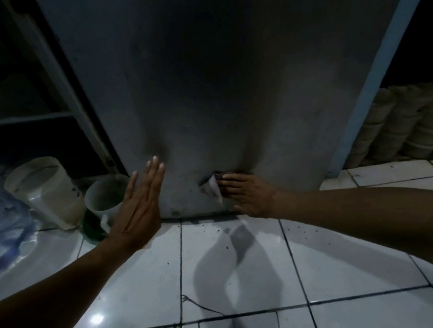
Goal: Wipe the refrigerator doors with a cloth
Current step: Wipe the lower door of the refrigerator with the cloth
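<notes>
Fingers (154, 171) of the left hand (136, 204) are straight and held close together, the palm laid flat against the lower left part of the tall grey metal refrigerator door (224, 77). The right hand (248, 191) lies low on the same door with its fingers stretched out flat, pressing a small pale crumpled cloth (212, 188) onto the metal just above the bottom edge; only a corner of the cloth peeks out past the fingertips. Judging by where the cloth sits, the wiping has reached the foot of the door, so this panel looks nearly covered, though dull smudges remain beside the cloth, and whether the upper door has been done cannot be told in this dim light. Both forearms reach forward and down over the glossy white tiled floor (241, 273), the left wrist bent back as if bracing, the right arm angled inward from the side
</notes>
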